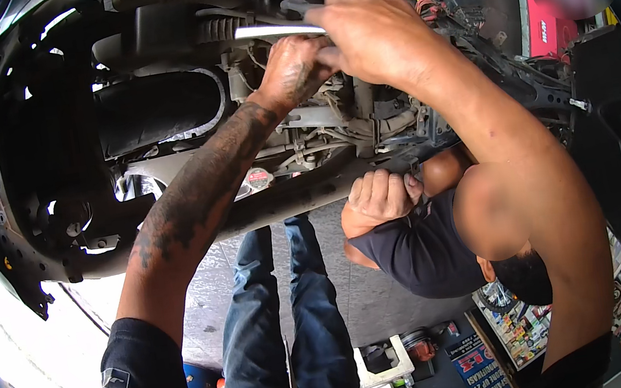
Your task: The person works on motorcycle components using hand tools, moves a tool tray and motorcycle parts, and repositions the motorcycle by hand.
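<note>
Both hands meet overhead: right hand (371, 34) clamped on a wrench (278, 30) lying left-right, left hand (293, 69) gripping engine parts (348, 121) just below.

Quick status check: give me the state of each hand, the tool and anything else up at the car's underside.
Right hand: closed around the wrench.
Wrench: silver, lying level, held against the engine parts.
Left hand: gripping parts just below the wrench.
Co-worker's hand: curled over the crossmember.
Round cap: seated.
</note>
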`<state>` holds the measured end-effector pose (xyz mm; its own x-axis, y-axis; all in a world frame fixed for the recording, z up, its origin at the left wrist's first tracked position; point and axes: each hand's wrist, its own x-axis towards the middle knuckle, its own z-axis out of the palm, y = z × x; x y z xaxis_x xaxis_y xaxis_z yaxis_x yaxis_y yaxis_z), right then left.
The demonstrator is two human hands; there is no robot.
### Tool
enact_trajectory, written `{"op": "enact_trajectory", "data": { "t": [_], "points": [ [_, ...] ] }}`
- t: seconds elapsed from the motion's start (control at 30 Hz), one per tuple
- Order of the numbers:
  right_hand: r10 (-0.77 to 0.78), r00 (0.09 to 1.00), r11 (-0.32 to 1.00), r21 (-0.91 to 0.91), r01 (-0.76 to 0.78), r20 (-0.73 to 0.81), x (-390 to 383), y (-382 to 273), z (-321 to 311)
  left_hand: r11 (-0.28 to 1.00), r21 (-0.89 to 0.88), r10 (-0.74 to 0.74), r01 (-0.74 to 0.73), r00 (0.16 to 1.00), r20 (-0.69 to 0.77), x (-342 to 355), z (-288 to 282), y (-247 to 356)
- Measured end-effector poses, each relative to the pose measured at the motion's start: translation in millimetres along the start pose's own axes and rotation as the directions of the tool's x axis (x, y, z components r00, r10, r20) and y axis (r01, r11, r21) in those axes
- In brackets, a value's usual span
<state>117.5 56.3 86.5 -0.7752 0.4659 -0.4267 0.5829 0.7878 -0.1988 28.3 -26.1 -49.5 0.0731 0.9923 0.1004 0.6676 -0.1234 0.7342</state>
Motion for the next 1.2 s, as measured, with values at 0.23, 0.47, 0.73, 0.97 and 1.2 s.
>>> {"op": "enact_trajectory", "data": {
  "t": [0.23, 0.47, 0.73, 0.97, 1.2],
  "points": [
    [-0.4, 0.91, 0.912, -0.152, 0.382, -0.109, -3.2, 4.8, -18.3, 0.898, -0.438, -0.001, -0.046, 0.994, -0.107, -2.5, 11.5, 2.1],
    [0.081, 0.993, 0.995, 0.065, -0.075, -0.085, -1.2, 8.8, -11.7, 0.957, -0.271, 0.056, -0.101, 0.984, -0.167, 2.0, 26.6, 0.0],
    [-0.432, 0.897, 0.902, -0.048, 0.429, -0.097, -26.0, -12.5, -25.1, 0.692, -0.722, -0.045, 0.007, 0.998, -0.033, -1.8, 16.6, -2.8],
    [0.046, 0.97, 0.995, -0.1, -0.023, 0.237, -1.7, 13.9, -44.4, 0.946, -0.316, 0.053, -0.073, 0.996, -0.071, 1.1, 23.6, -0.8],
    [-0.18, 0.814, 0.982, 0.143, 0.121, 0.553, -18.2, -2.8, -66.9, 0.878, -0.47, 0.037, -0.089, 0.992, -0.118, -3.1, 24.6, 16.9]
  ]
}}
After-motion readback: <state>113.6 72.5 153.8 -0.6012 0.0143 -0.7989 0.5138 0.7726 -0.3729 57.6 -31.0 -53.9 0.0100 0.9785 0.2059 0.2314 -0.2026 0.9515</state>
